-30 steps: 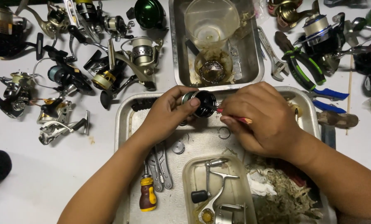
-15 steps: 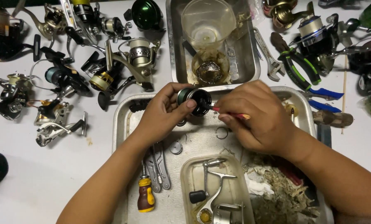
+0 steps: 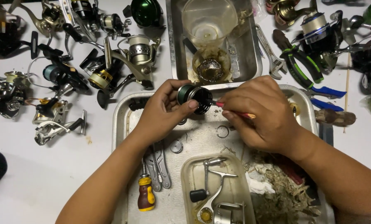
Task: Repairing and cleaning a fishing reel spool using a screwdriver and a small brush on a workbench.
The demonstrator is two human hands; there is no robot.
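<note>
Two hands meet over the metal tray (image 3: pixel 123 120), which serves as the landmark. The left hand (image 3: pixel 162 110) is closed around a dark green spool (image 3: pixel 191 97), tipping its open face rightward so the inside is reachable. The right hand (image 3: pixel 258 114) pinches a thin red-handled tool (image 3: pixel 235 111), its tip at the spool's mouth. Inside the tray lie a small screwdriver (image 3: pixel 146 197), a folding multi-tool (image 3: pixel 158 166), a loose ring (image 3: pixel 223 131) and a tub (image 3: pixel 189 174) holding reel parts. Left of the tray, whole reels (image 3: pixel 111 74) crowd the white surface (image 3: pixel 36 182).
</note>
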